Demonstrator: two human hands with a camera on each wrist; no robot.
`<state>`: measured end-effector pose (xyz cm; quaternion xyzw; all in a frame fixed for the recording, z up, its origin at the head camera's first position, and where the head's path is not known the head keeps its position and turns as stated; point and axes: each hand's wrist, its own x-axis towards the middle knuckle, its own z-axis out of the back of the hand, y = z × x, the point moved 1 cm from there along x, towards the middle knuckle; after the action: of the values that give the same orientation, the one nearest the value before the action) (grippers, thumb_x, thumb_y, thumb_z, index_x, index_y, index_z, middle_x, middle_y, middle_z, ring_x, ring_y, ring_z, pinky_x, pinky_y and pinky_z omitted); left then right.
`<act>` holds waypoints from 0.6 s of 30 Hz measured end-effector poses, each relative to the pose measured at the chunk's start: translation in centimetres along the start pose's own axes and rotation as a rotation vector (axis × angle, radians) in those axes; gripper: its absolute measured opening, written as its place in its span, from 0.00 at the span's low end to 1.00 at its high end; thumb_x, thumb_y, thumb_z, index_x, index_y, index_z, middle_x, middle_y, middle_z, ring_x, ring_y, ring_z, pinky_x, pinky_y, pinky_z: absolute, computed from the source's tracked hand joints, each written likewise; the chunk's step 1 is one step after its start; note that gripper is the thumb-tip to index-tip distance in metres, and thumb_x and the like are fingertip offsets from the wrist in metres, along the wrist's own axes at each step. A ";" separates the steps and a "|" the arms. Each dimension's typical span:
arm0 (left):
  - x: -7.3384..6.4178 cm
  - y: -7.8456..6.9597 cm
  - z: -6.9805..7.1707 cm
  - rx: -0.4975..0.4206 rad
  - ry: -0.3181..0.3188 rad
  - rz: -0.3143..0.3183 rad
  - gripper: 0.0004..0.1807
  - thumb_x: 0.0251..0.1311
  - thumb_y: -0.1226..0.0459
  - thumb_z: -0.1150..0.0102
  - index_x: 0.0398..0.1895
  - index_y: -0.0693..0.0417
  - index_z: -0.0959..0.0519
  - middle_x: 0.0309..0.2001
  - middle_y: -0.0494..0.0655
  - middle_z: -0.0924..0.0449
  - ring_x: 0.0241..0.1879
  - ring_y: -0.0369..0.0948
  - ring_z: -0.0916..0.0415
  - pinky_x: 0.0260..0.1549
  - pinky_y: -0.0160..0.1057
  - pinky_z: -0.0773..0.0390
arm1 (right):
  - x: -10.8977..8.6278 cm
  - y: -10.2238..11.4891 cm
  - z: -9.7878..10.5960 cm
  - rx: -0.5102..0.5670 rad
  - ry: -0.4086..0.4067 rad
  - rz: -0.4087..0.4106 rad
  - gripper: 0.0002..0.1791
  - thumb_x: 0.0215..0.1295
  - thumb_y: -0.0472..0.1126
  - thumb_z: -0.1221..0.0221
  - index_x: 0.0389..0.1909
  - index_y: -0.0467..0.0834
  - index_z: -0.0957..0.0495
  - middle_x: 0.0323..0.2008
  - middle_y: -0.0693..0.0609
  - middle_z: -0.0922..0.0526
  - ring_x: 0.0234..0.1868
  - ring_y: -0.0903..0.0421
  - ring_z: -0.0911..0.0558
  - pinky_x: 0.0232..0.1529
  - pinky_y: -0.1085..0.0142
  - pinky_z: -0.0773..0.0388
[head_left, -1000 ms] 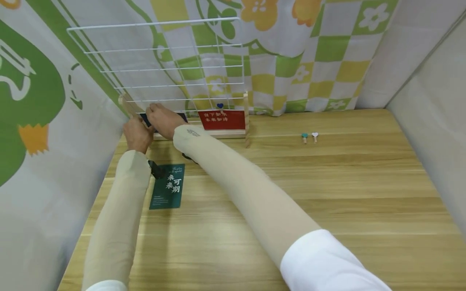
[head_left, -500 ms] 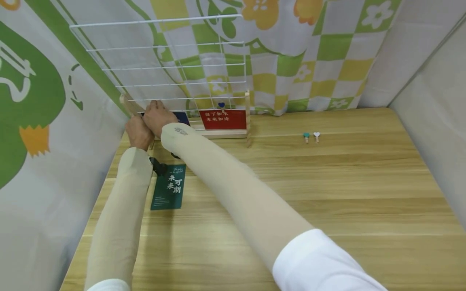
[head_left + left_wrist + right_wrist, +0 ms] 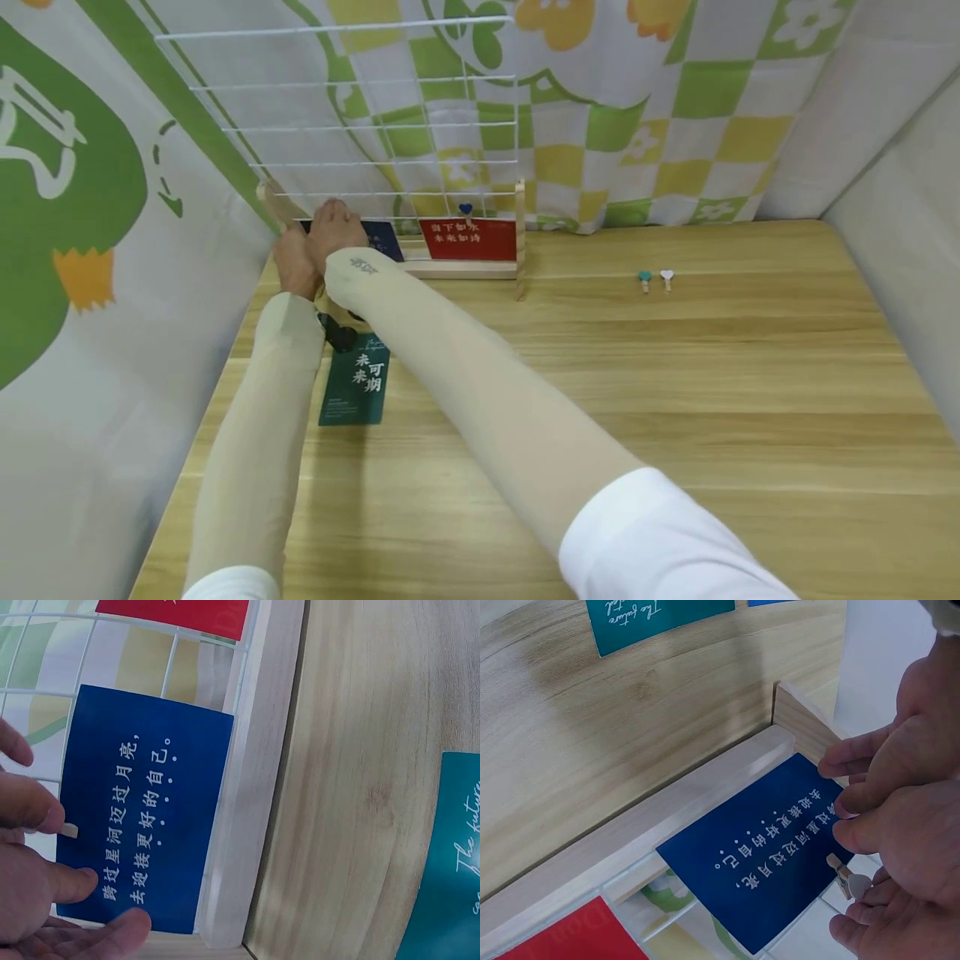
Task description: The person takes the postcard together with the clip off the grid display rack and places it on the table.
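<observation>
Head view: both hands meet at the lower left corner of a white wire grid [image 3: 360,125] standing in a wooden base [image 3: 465,268] on the worktop [image 3: 675,375]. The left hand [image 3: 295,262] and right hand [image 3: 335,233] cover most of a blue card [image 3: 384,240]; a red card [image 3: 468,239] hangs beside it, a teal card [image 3: 356,389] lies flat nearer, and two clips [image 3: 656,279] lie well apart.

Left wrist view: the left hand's fingers [image 3: 30,810] press the blue card's edge against the grid.

Right wrist view: the right hand [image 3: 900,855] pinches a small clip [image 3: 847,880] at the blue card's edge.
</observation>
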<state>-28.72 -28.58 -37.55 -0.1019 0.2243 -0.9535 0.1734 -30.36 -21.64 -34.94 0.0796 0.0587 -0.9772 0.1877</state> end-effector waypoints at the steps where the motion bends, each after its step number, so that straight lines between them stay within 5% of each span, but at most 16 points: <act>1: 0.0 0.0 0.0 -0.008 0.003 0.001 0.16 0.68 0.72 0.59 0.50 0.78 0.28 0.50 0.78 0.25 0.55 0.70 0.29 0.56 0.62 0.28 | -0.1 0.0 0.0 0.003 -0.006 -0.002 0.32 0.80 0.51 0.78 0.78 0.43 0.64 0.79 0.50 0.57 0.78 0.60 0.53 0.74 0.70 0.47; 11: -0.1 0.6 -0.1 -0.052 -0.037 -0.093 0.16 0.66 0.68 0.53 0.48 0.74 0.25 0.49 0.75 0.23 0.54 0.68 0.27 0.58 0.61 0.30 | -0.2 -0.2 0.4 -0.092 -0.023 0.089 0.31 0.80 0.46 0.68 0.77 0.37 0.57 0.77 0.41 0.51 0.77 0.52 0.46 0.72 0.70 0.40; 18: 0.5 0.6 -0.1 -0.093 0.014 -0.109 0.16 0.68 0.70 0.56 0.51 0.76 0.27 0.53 0.76 0.26 0.56 0.68 0.29 0.62 0.61 0.33 | 0.1 -0.1 1.0 0.006 -0.030 0.041 0.31 0.79 0.49 0.68 0.77 0.40 0.54 0.77 0.42 0.49 0.76 0.53 0.45 0.72 0.69 0.40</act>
<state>-29.01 -29.19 -37.86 -0.1154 0.2637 -0.9508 0.1149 -30.61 -21.72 -33.97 0.0667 0.0512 -0.9744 0.2083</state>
